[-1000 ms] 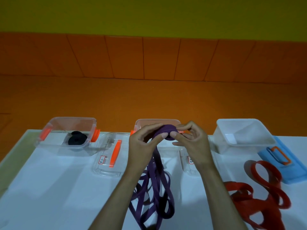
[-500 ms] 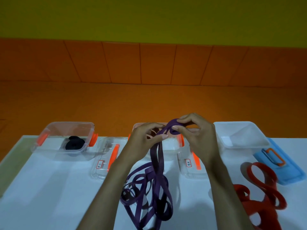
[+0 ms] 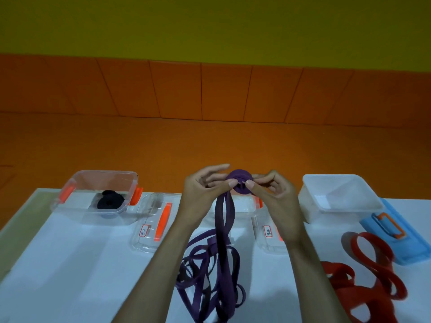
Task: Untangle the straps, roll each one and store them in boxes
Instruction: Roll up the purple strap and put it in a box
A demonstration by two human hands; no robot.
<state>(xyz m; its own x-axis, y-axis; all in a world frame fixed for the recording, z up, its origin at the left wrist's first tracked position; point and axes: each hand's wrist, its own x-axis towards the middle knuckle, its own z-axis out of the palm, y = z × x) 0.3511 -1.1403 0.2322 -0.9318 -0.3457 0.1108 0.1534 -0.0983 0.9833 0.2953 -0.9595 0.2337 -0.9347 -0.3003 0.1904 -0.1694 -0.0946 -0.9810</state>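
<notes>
While my left hand and right hand pinch the roll at frame centre, its loose strap hangs lengthwise toward lower centre, midway between both.

Visible body parts: two hands and two forearms.

Left hand and right hand: bare, with slender fingers.

Left forearm and right forearm: bare along the whole visible length, from the wrist to the lower edge of the view. Both are slim and widen toward the elbow.

Left thumbnail and right thumbnail: short-trimmed, with rounded tips.

Wrists: bare. Dim light hides finer surface detail.
</notes>
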